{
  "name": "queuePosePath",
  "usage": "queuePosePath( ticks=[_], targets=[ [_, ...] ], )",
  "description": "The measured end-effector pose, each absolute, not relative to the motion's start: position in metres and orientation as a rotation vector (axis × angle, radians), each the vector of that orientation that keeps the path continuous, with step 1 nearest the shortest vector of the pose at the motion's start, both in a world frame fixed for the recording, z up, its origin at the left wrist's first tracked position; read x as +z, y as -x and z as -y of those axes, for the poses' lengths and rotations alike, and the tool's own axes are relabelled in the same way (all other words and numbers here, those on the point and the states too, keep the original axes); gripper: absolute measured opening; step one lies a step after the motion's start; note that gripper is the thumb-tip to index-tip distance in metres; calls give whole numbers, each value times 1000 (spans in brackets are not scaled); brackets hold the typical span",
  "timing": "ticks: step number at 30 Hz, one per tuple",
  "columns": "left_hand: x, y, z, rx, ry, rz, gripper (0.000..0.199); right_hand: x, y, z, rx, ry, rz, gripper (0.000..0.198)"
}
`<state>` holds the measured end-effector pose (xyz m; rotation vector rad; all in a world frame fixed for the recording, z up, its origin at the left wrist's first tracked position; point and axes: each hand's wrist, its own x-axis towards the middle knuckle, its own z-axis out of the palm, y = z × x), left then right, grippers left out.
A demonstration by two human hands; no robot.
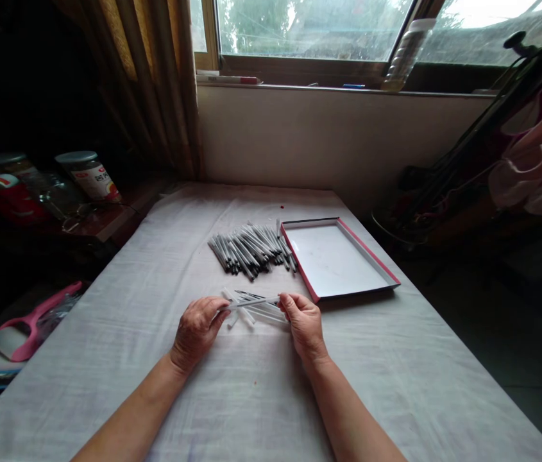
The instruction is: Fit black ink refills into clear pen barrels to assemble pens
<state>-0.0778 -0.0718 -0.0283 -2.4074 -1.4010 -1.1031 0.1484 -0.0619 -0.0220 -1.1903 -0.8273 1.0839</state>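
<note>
My left hand (201,328) and my right hand (304,324) pinch the two ends of a slim, pale pen barrel (254,301), held roughly level above the cloth. Whether a refill sits inside it is too small to tell. Just below and behind it lie several loose pen parts (265,313), some clear or white tubes and some dark-tipped. Beyond them rests a large pile of pens (251,249), mostly with their black ends toward me. To the right of the pile is a shallow white box lid (342,256) with red and black edges.
A white cloth (121,346) covers the table. On the left, jars (90,176) stand on a dark side table, with a pink-handled item (34,324) lower down. A clear bottle (405,58) stands on the windowsill. Dark equipment (467,141) leans at the right.
</note>
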Motion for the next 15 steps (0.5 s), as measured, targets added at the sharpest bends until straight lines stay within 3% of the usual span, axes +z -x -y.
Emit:
queuePosePath(
  ticks=[15],
  targets=[
    [-30,84,66,-1328,2529,1645,26,-18,-153,66,1096,1164,963,20]
  ],
)
